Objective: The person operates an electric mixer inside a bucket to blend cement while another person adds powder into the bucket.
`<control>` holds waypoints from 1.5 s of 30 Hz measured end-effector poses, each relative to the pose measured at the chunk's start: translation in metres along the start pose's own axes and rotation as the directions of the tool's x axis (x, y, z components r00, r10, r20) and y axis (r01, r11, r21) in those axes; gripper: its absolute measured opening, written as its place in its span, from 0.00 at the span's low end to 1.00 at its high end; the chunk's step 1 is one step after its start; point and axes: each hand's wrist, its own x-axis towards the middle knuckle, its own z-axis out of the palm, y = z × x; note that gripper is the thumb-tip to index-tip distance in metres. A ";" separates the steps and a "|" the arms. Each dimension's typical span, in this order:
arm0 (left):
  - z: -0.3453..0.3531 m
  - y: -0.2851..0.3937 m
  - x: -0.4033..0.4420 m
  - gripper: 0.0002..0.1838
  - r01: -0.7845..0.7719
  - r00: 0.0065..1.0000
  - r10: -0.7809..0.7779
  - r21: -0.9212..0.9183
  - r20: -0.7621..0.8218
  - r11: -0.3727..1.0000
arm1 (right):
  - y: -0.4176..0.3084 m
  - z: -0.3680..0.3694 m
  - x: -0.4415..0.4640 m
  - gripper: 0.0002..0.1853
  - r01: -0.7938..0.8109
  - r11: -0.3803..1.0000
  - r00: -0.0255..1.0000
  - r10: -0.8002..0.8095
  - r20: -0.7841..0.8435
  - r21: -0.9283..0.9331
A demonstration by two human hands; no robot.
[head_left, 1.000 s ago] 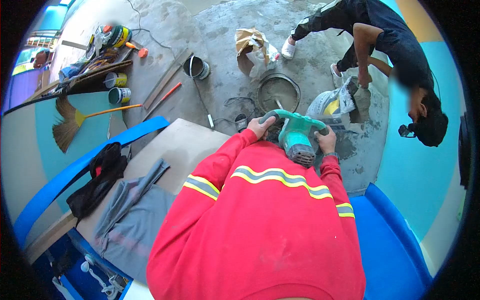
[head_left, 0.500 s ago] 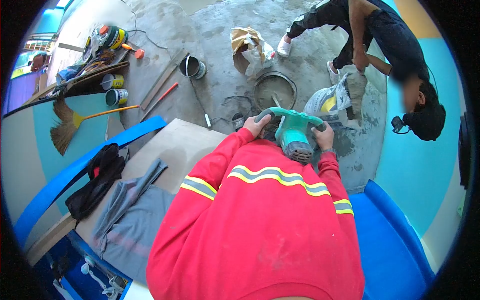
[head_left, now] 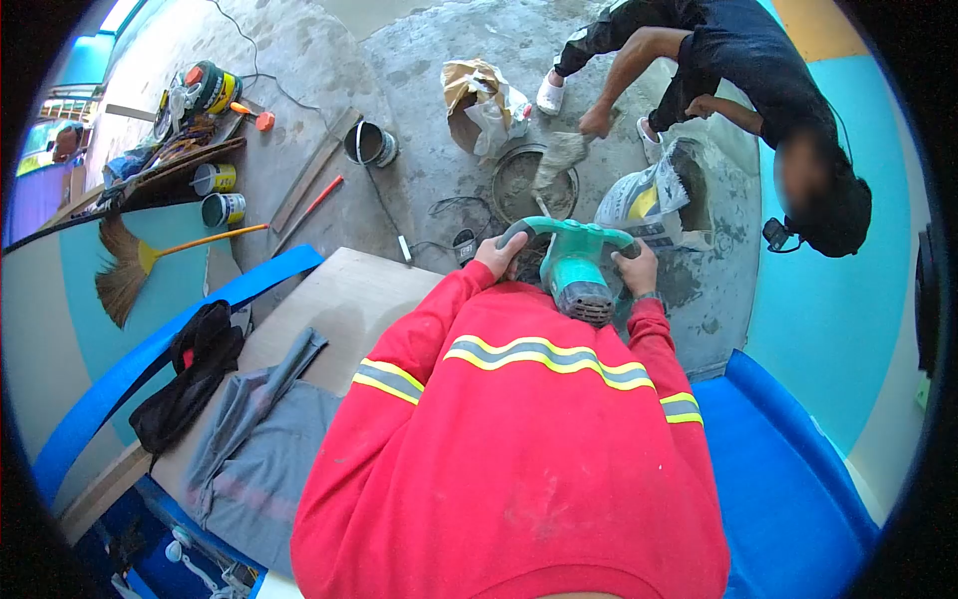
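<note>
A green hand-held power mixer (head_left: 581, 272) is held in front of my chest. My left hand (head_left: 501, 258) is wrapped round its left handle, and my right hand (head_left: 637, 272) grips the right one. The mixer's thin shaft (head_left: 542, 205) reaches into a round tub (head_left: 576, 190) of grey mix on the floor. Over the tub, a co-worker's hand (head_left: 596, 122) is above a blurred streak of grey material (head_left: 561, 156); whether a scoop is in it I cannot tell. An open white-and-yellow bag (head_left: 639, 203) of grey powder stands to the tub's right.
A torn paper bag (head_left: 474, 105) and a dark bucket (head_left: 371, 145) stand beyond the tub. Cables cross the concrete floor. At left are a broom (head_left: 125, 258), planks (head_left: 314, 170) and paint pails (head_left: 222, 209). A board (head_left: 349, 290) with grey cloth (head_left: 264, 454) lies beside me.
The co-worker's hand has moved left from the powder bag to above the tub, and grey material now shows there. My hands keep their grip on the mixer; the view has shifted slightly.
</note>
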 end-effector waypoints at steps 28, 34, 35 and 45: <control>-0.003 -0.001 -0.012 0.29 -0.018 0.998 0.016 -0.020 -0.058 1.000 | -0.009 0.009 0.011 0.16 0.008 1.000 0.999 -0.008 0.035 0.005; -0.007 -0.003 -0.007 0.29 -0.050 0.999 0.050 0.030 -0.011 0.998 | -0.017 0.004 0.007 0.16 -0.003 1.000 0.999 0.003 0.033 0.009; -0.007 -0.002 -0.007 0.29 -0.047 0.999 0.047 0.039 -0.003 0.998 | -0.016 0.003 0.007 0.16 0.003 1.000 1.000 -0.003 0.029 0.004; -0.001 -0.004 0.001 0.29 -0.055 0.998 0.055 0.025 -0.006 0.998 | -0.006 -0.001 0.007 0.16 -0.032 0.999 0.999 0.031 0.029 0.019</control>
